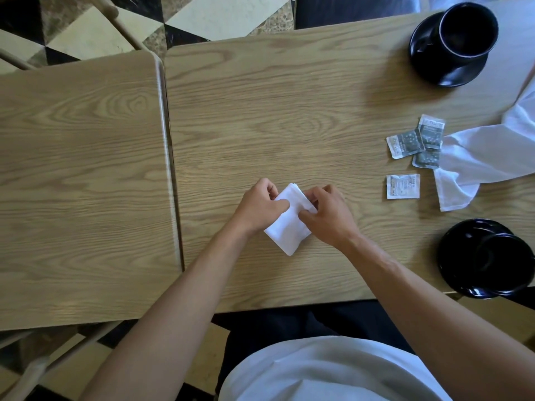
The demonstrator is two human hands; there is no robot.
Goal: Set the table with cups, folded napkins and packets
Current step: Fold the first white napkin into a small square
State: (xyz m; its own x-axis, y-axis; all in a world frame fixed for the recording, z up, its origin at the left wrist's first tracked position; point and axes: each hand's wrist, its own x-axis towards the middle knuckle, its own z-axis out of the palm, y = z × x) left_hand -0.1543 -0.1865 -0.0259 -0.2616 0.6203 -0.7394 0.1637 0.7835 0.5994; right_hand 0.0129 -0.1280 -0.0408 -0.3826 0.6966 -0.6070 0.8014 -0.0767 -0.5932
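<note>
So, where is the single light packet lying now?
In the head view the light packet lies flat on the table's right side, just below the darker packets, beside the loose white cloth.

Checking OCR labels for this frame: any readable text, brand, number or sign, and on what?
Nothing can be read for certain.
Grey packets, overlapping: printed, too blurred to read.
White packet, lying apart: lines of print, too small to read.
Folded napkin, black cups, saucers, table: no text seen.
</note>
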